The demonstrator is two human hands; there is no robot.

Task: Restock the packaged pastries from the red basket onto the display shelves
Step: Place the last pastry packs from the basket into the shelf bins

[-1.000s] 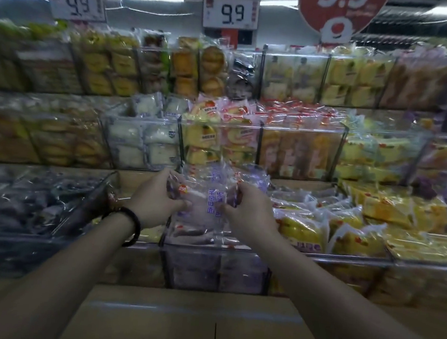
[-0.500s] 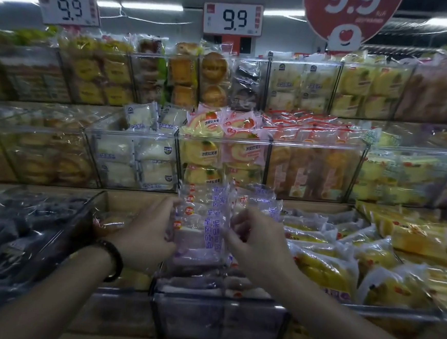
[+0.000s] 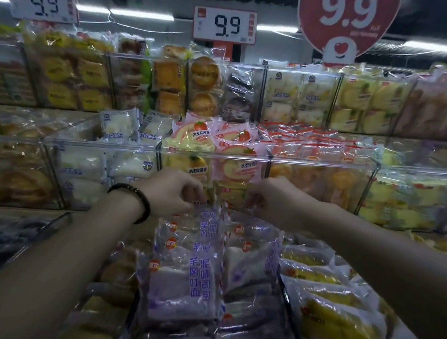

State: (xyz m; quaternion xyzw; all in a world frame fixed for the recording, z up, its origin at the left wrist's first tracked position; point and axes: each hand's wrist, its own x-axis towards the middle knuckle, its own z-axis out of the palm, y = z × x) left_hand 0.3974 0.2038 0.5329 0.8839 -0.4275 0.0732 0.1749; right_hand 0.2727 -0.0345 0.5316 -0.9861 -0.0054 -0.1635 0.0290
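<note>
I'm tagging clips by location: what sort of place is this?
Likely a supermarket bakery aisle: clear bins full of wrapped pastries, 9.9 price tags above, and the left hand and right hand holding purple packets.

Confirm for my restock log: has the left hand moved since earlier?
Yes. The left hand rose from beside the purple-print packets to their top edge, overlapping the middle-shelf bin.
</note>
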